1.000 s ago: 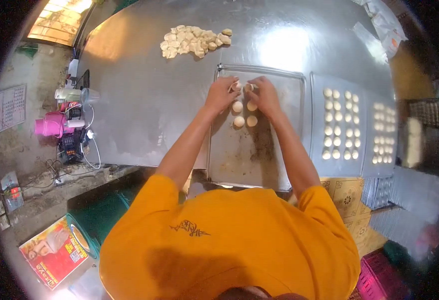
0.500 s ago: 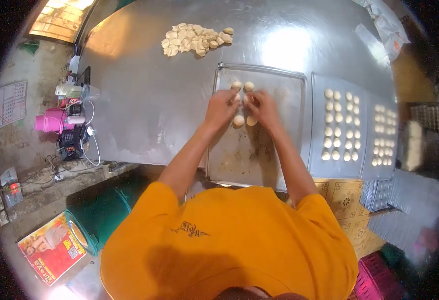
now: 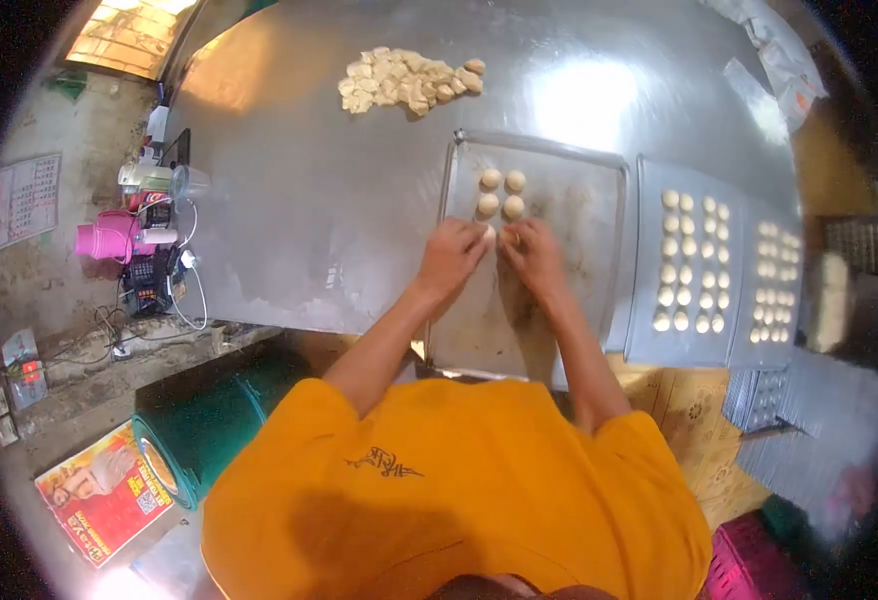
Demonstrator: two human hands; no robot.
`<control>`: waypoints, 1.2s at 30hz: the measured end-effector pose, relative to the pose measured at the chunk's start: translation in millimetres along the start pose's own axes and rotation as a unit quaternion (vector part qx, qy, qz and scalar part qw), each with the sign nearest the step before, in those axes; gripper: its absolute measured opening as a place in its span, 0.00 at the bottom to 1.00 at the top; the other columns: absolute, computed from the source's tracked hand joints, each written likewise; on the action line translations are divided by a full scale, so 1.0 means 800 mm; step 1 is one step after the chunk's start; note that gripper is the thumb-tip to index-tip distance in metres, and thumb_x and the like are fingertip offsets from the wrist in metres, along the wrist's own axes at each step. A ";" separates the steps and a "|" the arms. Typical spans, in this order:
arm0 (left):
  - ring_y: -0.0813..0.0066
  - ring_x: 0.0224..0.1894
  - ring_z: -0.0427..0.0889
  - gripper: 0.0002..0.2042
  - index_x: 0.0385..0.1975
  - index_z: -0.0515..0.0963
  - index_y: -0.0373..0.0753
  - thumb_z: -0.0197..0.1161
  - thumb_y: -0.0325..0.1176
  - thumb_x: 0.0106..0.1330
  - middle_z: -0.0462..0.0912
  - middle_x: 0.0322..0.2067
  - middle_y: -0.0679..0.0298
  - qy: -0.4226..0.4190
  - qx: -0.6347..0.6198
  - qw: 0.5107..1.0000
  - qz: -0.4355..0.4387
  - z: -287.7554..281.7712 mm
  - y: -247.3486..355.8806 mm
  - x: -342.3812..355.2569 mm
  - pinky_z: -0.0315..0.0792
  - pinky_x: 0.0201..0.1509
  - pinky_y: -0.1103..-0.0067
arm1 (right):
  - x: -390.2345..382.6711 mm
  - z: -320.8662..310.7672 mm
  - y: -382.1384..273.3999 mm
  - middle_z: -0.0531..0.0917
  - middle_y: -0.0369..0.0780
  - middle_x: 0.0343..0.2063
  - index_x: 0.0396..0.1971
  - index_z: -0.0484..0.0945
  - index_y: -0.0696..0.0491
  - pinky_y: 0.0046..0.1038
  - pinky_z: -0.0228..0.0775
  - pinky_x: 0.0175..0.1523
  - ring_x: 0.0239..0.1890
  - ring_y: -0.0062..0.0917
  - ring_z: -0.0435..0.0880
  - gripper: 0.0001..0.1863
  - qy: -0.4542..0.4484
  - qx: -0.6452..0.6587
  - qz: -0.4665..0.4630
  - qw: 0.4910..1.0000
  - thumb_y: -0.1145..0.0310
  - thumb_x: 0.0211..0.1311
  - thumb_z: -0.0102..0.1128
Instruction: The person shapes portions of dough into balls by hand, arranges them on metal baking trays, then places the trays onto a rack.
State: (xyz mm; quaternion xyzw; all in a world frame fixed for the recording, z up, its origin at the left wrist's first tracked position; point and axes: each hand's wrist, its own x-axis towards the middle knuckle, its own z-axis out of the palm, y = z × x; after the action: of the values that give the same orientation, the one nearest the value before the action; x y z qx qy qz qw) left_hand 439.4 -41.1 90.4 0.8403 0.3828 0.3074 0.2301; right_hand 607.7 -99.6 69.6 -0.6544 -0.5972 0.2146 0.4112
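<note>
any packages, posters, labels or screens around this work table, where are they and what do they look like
Pale rectangular wall poster: far left, on the wall, tilted.
Red and yellow printed rectangular package: lower left on the floor, beside a green drum.
Small cards or packets: left floor edge, too small to tell.
No screen is clearly visible.

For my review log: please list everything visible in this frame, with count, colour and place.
steel table: one, grey, centre
near tray: one, metal, under both hands
dough balls on near tray: four placed, pale, top left of tray
loose dough pile: one heap, pale, far side of table
filled trays: two, rows of pale balls, right of near tray
pink container: one, left of table
orange shirt: one, bottom
left hand: on near tray, grip on dough
right hand: beside it, grip on dough
</note>
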 end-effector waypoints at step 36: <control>0.83 0.13 0.60 0.16 0.26 0.72 0.44 0.51 0.49 0.68 0.62 0.14 0.74 0.176 -0.448 0.663 -0.574 -0.241 -0.243 -0.152 0.50 0.13 0.84 | 0.243 0.230 -0.050 0.79 0.45 0.34 0.33 0.74 0.59 0.31 0.71 0.48 0.39 0.33 0.80 0.13 0.170 0.082 0.142 0.972 0.67 0.53 0.62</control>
State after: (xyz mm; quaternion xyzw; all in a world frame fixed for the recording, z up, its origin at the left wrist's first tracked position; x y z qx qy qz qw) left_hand 145.8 9.7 63.9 0.1803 0.6385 0.3910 0.6379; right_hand 479.3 136.5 37.1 -0.7238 -0.3995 0.2043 0.5241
